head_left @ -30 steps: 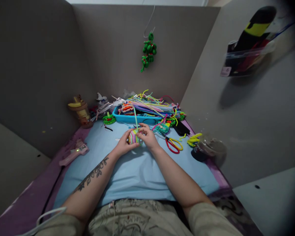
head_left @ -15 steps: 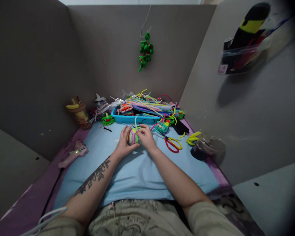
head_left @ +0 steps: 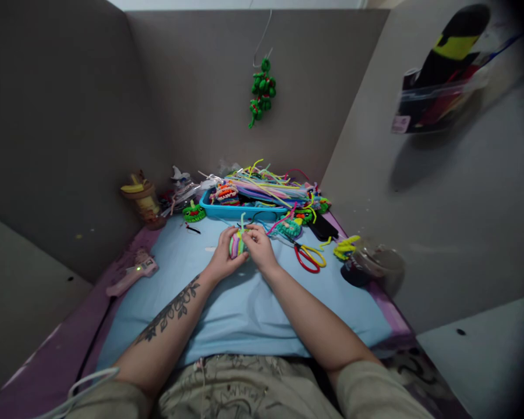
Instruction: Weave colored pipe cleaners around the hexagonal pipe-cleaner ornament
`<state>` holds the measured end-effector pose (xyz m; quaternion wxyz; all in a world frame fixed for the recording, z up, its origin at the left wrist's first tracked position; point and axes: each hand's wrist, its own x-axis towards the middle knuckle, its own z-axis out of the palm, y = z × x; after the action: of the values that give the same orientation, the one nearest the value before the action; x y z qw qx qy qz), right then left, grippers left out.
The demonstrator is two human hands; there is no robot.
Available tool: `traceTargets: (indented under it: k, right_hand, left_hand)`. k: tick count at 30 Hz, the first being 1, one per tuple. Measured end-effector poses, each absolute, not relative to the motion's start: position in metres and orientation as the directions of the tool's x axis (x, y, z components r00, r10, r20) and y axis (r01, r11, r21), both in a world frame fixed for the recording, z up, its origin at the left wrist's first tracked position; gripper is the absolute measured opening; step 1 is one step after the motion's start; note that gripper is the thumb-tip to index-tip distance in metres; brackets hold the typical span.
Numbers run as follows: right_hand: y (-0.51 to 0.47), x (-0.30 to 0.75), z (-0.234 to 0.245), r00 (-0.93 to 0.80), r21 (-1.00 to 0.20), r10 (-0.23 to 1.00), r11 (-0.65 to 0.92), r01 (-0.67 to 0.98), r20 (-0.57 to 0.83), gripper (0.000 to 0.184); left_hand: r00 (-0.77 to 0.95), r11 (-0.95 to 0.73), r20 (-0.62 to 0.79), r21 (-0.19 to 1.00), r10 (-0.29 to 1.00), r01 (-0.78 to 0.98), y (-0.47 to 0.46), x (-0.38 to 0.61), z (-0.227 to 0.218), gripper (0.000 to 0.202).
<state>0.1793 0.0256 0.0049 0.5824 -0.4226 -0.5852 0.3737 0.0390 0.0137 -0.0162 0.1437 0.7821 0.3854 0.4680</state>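
Observation:
My left hand point(head_left: 220, 257) is wrapped round the left side of a small rounded bundle of pipe cleaners point(head_left: 236, 247), striped in yellow, pink, purple and green. From its top a pale green pipe-cleaner end point(head_left: 243, 219) sticks straight up. The fingers of my right hand point(head_left: 261, 250) are pinched at the bundle's right edge, near the base of that end. My fingers hide part of the bundle. Scissors point(head_left: 309, 258) with red and yellow handles lie to the right of my right hand. A teal pipe-cleaner piece point(head_left: 289, 227) rests just beyond them.
Behind my hands stands a blue tray point(head_left: 244, 213) heaped with pipe cleaners point(head_left: 266, 189). A green pipe-cleaner figure point(head_left: 194, 213) sits at its left. A pink glue gun point(head_left: 133, 276) lies left, a black case point(head_left: 323, 226) and a dark cup point(head_left: 353, 273) right. Grey panels surround the table.
The fingers of my left hand have closed in more on the striped bundle. My right hand stays pinched at its edge. The whole view has shifted slightly.

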Motion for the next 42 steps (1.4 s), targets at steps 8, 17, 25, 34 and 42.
traceTargets:
  k: [8,17,25,34,42]
  right_hand:
    - [0.029,0.182,0.002,0.025,-0.924,0.925,0.376,0.071,0.378,0.023]
    - [0.046,0.223,0.012,-0.022,-0.673,0.738,0.626,0.393,0.674,0.028]
    - [0.045,0.225,0.01,-0.101,-0.475,0.605,0.708,0.523,0.79,0.027]
    - [0.021,0.216,0.025,-0.04,-0.471,0.524,0.794,0.384,0.851,0.022]
    - [0.011,0.21,0.03,-0.065,-0.537,0.57,0.802,0.262,0.819,0.021]
  left_hand:
    - [0.275,-0.677,0.637,0.56,0.72,0.478,0.014,0.034,-0.018,0.065]
    - [0.358,-0.717,0.633,0.504,0.686,0.482,0.007,0.031,-0.01,0.066]
    - [0.486,-0.782,0.616,0.425,0.619,0.456,-0.003,0.035,-0.003,0.07]
    - [0.277,-0.631,0.68,0.349,0.679,0.692,0.003,0.033,-0.009,0.071]
    - [0.281,-0.625,0.676,0.337,0.682,0.704,0.005,0.033,-0.011,0.074]
